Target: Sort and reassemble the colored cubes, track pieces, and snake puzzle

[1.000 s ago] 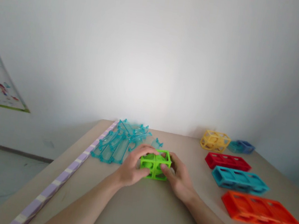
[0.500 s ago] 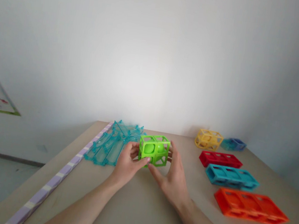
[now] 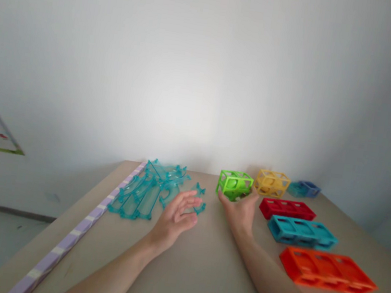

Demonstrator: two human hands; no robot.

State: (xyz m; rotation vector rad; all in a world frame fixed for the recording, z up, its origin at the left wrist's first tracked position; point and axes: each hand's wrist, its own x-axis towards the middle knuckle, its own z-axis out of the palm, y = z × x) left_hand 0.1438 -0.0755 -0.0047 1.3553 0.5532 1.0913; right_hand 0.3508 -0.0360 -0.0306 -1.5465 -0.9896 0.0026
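My right hand grips a green plastic frame block from its near side, thumb at the left and fingers at the right. The block is at the back of the table, just left of a yellow frame block. Whether its underside touches the table I cannot tell. My left hand holds nothing, its fingers loosely curled and apart from the thumb. Near it, on its left, lie several see-through teal track pieces, some overlapping.
On the right of the table sit a red block, a teal block and an orange block. A blue piece lies in the back right corner. Purple-and-white edging runs along the left edge; a wall closes off the back.
The green block has gone from between both hands to the back right, in my right hand alone. My left hand has let go and stays near the middle.
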